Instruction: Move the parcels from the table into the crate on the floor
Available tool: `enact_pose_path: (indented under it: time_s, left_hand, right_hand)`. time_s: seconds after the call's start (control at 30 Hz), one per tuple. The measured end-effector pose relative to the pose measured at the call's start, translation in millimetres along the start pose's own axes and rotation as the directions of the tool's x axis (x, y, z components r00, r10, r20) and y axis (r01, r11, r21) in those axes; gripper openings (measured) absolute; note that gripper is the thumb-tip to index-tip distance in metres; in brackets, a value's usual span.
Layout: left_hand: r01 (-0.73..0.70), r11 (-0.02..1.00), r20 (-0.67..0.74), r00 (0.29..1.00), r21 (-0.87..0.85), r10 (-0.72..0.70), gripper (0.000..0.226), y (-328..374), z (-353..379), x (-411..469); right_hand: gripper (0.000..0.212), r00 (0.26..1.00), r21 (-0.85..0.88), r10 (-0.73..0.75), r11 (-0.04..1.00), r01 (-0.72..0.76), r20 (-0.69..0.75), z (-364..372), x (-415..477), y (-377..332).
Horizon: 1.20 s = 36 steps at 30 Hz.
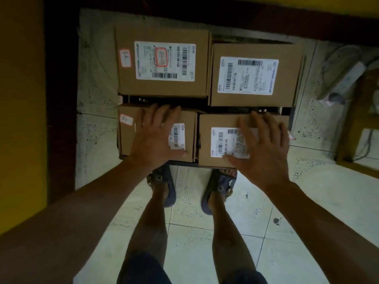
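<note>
Tiled floor (pixel 205 232), pale, speckled; the person's bare legs stand on it. One dark crate (pixel 229 110) on the floor, shown only as narrow strips between and around its contents. Contents: four brown cardboard parcels, each with a white shipping label on top, set two by two. Far-right parcel (pixel 254 50) and far-left parcel (pixel 164 33) are the larger pair, side by side; the far-left one carries a red-outlined mark on its label. Near-right parcel (pixel 207 124) and near-left parcel (pixel 127 144) are the smaller pair, just beside each other. Left hand (pixel 155 136): flat over the near-left parcel, fingers straight and spread, gripping nothing. Right hand (pixel 264 148): over the near-right parcel, fingers likewise straight and spread; whether either palm presses the cardboard cannot be told. Two blue sandals (pixel 168 189) on the feet, at the crate's near edge. One white power strip (pixel 344 78), on the floor to the right.
</note>
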State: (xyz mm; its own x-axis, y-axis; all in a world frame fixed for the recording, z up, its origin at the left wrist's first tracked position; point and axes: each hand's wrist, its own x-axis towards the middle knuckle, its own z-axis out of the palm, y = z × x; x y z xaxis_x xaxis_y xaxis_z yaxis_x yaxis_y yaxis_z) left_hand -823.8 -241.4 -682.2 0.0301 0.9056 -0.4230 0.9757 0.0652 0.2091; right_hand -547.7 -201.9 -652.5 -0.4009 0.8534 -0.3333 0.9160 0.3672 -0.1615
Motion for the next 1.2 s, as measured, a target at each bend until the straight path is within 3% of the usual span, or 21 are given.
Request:
enact_pose_path:
  time_s: [0.1, 0.23, 0.4, 0.47, 0.6, 0.9, 1.0, 1.1, 1.2]
  left_hand:
    - [-0.047, 0.998, -0.008, 0.999, 0.029, 0.047, 0.122, -3.3, -6.4, 6.7]
    - [-0.089, 0.992, 0.109, 0.989, -0.09, 0.099, 0.107, -17.7, -18.8, 28.6]
    - [-0.096, 0.994, 0.332, 0.937, -0.055, 0.109, 0.124, -18.4, -26.3, 47.1]
    - [-0.097, 0.995, 0.363, 0.927, -0.019, 0.097, 0.118, -15.0, -27.0, 50.5]
    - [-0.107, 0.994, 0.367, 0.924, -0.018, 0.106, 0.1, -12.7, -26.2, 53.0]
    - [-0.131, 0.99, 0.372, 0.917, -0.054, 0.142, 0.11, -13.6, -22.1, 51.3]
    - [-0.202, 0.977, 0.281, 0.936, -0.061, 0.211, 0.123, -15.7, -22.7, 38.8]
    - [-0.295, 0.954, 0.225, 0.928, -0.042, 0.297, 0.118, -19.9, -30.2, 24.4]
    - [-0.345, 0.931, 0.155, 0.92, -0.12, 0.361, 0.094, -20.8, -45.0, 21.0]
  right_hand:
    - [0.105, 0.999, -0.059, -0.006, 0.998, 0.008, 0.032, -8.8, 14.8, -2.0]
    - [0.108, 0.982, -0.077, -0.056, 0.994, 0.071, 0.181, -22.7, 43.2, -7.1]
    - [0.107, 0.969, -0.088, -0.053, 0.993, 0.076, 0.24, -28.0, 53.3, -7.0]
    - [0.114, 0.968, -0.093, -0.06, 0.992, 0.085, 0.242, -25.3, 47.8, -8.5]
    - [0.12, 0.957, -0.082, -0.058, 0.993, 0.085, 0.284, -14.1, 38.0, -13.3]
    - [0.118, 0.94, -0.034, -0.083, 0.994, 0.099, 0.33, -1.3, 44.7, -4.8]
    - [0.121, 0.942, 0.002, -0.097, 0.995, 0.102, 0.32, -4.9, 39.0, -3.6]
    - [0.116, 0.958, 0.087, -0.128, 0.99, 0.109, 0.256, -12.9, 31.5, -6.4]
    - [0.093, 0.976, 0.158, -0.211, 0.967, 0.201, 0.048, -20.2, 31.6, -5.1]
